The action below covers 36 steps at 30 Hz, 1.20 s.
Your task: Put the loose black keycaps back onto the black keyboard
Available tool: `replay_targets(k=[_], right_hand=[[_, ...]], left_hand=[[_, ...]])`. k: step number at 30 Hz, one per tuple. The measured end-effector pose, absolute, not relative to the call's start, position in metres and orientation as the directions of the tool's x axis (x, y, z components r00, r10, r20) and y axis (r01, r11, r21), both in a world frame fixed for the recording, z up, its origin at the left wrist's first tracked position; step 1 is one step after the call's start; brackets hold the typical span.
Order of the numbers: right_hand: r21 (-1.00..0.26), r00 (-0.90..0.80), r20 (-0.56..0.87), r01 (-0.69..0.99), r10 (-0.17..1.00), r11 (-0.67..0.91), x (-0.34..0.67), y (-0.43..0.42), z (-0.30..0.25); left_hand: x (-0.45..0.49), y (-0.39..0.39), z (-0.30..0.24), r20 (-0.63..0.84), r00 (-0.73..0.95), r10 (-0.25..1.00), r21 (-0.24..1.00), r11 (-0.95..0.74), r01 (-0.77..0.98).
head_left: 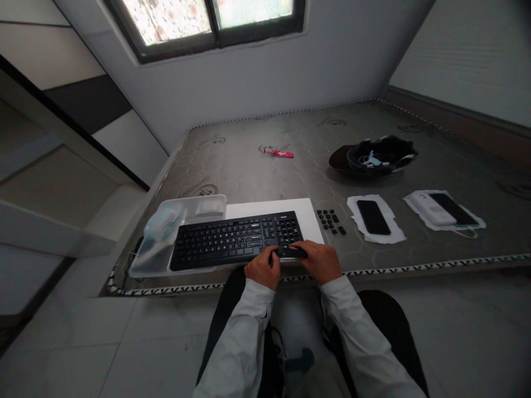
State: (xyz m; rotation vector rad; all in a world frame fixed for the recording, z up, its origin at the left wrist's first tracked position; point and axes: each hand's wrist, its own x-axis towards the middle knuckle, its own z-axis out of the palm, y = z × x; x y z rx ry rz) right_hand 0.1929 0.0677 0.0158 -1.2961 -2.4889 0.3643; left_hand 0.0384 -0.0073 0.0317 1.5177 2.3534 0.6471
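A black computer keyboard [232,239] lies slightly slanted, its left part over a clear plastic tray and its right part over a white board. In front of its number pad, my left hand [264,267] and my right hand [321,262] are closed on opposite ends of a short black bar-shaped object [290,252]; its kind I cannot make out. The fingers cover both ends of it. To the right of the board, several loose black keycaps [329,220] lie grouped on the mattress.
The clear plastic tray [143,266] and white board [309,213] rest on a grey mattress [244,171]. Farther right are a black phone [373,217] on white paper, a white device [435,209] beside a dark one, and a dark cap [344,158]. A red packet [282,153] lies behind.
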Motion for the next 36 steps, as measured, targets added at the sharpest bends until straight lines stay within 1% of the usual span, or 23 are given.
replay_targets(k=[4,9,12,22,30,36], right_hand=[[-0.3,-0.553,0.132,0.768,0.822,0.565,0.19,0.066,0.025],[-0.176,-0.603,0.084,0.775,0.793,0.607,0.185,0.065,0.026],[-0.135,-0.619,0.054,0.773,0.783,0.62,0.183,0.065,0.025],[-0.117,-0.633,0.015,0.768,0.774,0.63,0.179,0.066,0.032],[-0.118,-0.646,-0.024,0.76,0.763,0.639,0.174,0.071,0.04],[-0.093,-0.645,-0.031,0.762,0.763,0.641,0.168,0.077,0.045]], left_hand=[[0.035,-0.008,0.032,0.037,-0.455,0.89,0.541,0.365,0.758],[0.032,-0.01,0.035,0.009,-0.446,0.895,0.574,0.36,0.735],[0.029,-0.012,0.037,-0.017,-0.454,0.891,0.579,0.379,0.722],[0.019,-0.015,0.042,-0.089,-0.47,0.878,0.613,0.42,0.67],[0.016,-0.018,0.038,-0.052,-0.471,0.88,0.629,0.395,0.669],[0.015,-0.018,0.04,-0.098,-0.445,0.89,0.627,0.402,0.667]])
